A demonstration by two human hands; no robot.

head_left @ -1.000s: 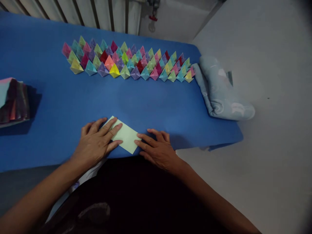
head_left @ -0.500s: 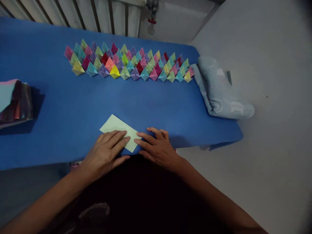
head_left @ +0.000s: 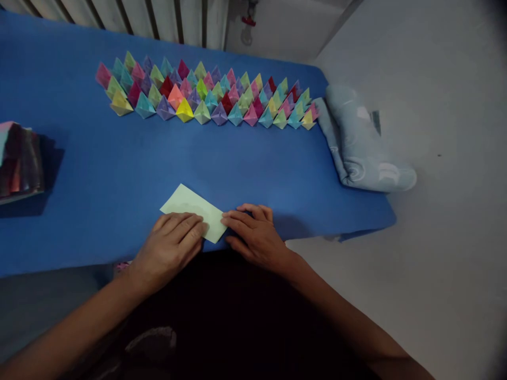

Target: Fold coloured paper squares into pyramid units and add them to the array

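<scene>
Setting judged to be a room in a home, from its fittings and soft furnishings. A pale, ribbed radiator is seen along the far side, with a red-handled valve fitted near its end. The right side is bounded by a plain pale wall. A blue cloth is spread over the surface; bed or table beneath cannot be told. A folded, grey-blue patterned blanket is laid at its right end.

No legible text (or numbers).
</scene>
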